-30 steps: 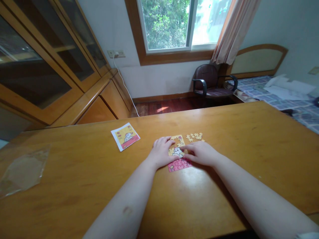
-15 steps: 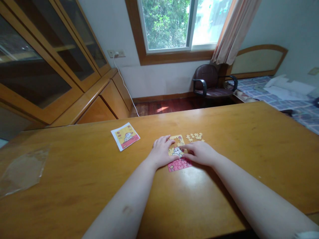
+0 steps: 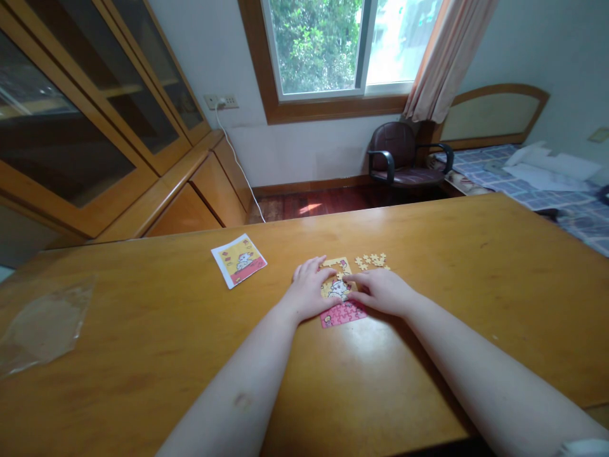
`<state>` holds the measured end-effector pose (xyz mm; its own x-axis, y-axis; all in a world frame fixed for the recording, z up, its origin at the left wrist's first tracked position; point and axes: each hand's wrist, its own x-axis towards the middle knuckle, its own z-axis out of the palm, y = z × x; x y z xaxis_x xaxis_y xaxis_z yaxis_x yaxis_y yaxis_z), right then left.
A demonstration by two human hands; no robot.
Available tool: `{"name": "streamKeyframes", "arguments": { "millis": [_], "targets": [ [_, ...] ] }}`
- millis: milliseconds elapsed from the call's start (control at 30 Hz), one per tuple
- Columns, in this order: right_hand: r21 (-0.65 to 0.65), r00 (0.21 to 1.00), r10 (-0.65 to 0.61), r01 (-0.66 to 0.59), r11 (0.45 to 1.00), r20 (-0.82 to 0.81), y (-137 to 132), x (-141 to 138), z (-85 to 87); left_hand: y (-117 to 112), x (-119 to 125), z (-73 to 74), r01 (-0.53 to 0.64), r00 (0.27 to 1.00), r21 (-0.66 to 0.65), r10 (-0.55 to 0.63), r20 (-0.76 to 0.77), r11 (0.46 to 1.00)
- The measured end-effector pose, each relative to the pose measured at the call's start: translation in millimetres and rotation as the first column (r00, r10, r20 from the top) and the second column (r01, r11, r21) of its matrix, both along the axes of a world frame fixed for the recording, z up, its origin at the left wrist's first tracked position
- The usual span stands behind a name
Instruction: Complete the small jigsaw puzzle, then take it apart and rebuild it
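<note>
A small jigsaw puzzle [image 3: 343, 312] with a yellow top, a white cartoon animal and a pink bottom lies on the wooden table [image 3: 143, 330]. My left hand [image 3: 311, 289] rests flat on the puzzle's left side with its fingers spread. My right hand [image 3: 383, 291] lies on the right side, its fingertips pressed down near the animal picture. Several loose yellow pieces [image 3: 372, 260] lie just beyond my right hand.
A printed reference card [image 3: 238, 260] with the same picture lies to the left of the puzzle. A clear plastic bag [image 3: 42, 324] sits at the table's far left. Beyond the table are wooden cabinets [image 3: 95, 127], a dark armchair [image 3: 404, 158] and a bed [image 3: 537, 184].
Both hands stay on the puzzle. My right fingertips have shifted slightly left and up on the picture; little else differs.
</note>
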<state>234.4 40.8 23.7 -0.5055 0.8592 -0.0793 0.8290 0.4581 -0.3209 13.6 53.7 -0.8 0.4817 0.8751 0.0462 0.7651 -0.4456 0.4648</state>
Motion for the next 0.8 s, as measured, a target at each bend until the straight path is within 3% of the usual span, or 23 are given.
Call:
{"name": "streamKeyframes", "arguments": {
  "millis": [800],
  "targets": [
    [-0.015, 1.000, -0.010, 0.010, 1.000, 0.010, -1.4, -2.7, 1.5, -0.8, -1.2, -1.0, 0.032, 0.999, 0.012, -0.032, 0.008, 0.999]
  ]
}}
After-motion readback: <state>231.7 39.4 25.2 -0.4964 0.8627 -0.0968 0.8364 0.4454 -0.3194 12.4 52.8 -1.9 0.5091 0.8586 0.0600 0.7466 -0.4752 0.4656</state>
